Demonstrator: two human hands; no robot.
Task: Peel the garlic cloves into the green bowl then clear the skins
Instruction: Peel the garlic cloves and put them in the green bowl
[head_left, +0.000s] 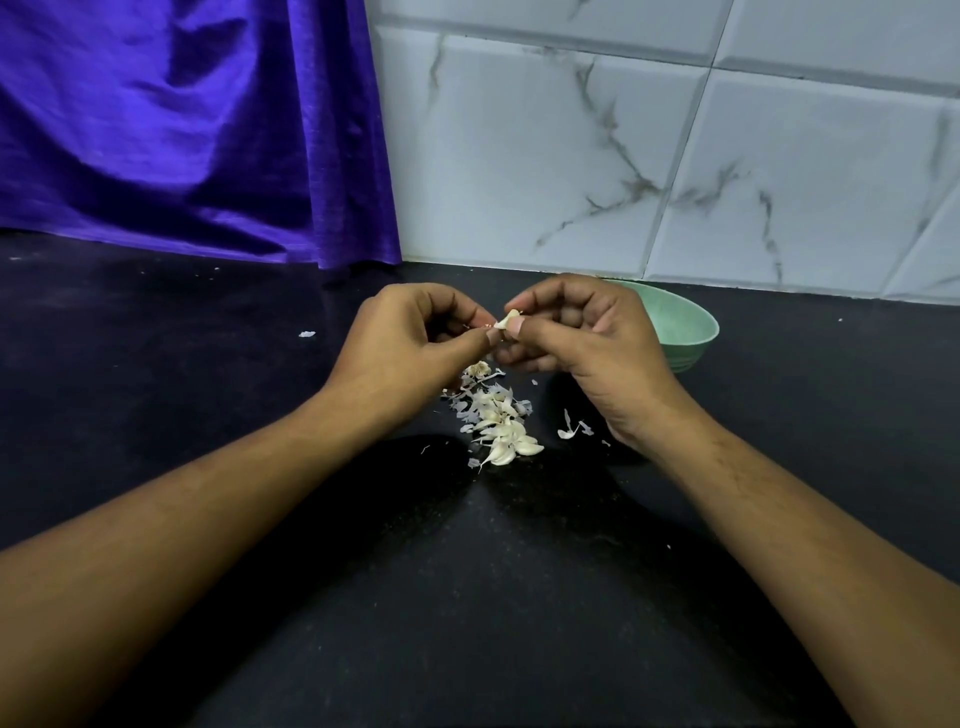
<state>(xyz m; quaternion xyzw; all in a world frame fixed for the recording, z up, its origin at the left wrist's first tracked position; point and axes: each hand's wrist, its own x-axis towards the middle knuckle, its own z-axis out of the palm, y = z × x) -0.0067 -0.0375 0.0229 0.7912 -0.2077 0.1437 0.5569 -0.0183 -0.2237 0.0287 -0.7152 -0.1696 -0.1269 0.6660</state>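
Observation:
A small pale garlic clove (508, 318) is held up above the black counter (208, 395), between both hands. My right hand (582, 338) pinches it between thumb and forefinger. My left hand (410, 343) pinches its left end or its skin with thumb and fingertips. Below the hands lies a heap of garlic cloves and papery skins (498, 423). The green bowl (685, 327) stands just behind my right hand, which hides its left side and its inside.
A purple cloth (182, 130) hangs at the back left down to the counter. A white marbled tile wall (675, 156) closes the back right. Loose skin flakes (571, 428) lie right of the heap, and one skin scrap (306, 334) lies far left.

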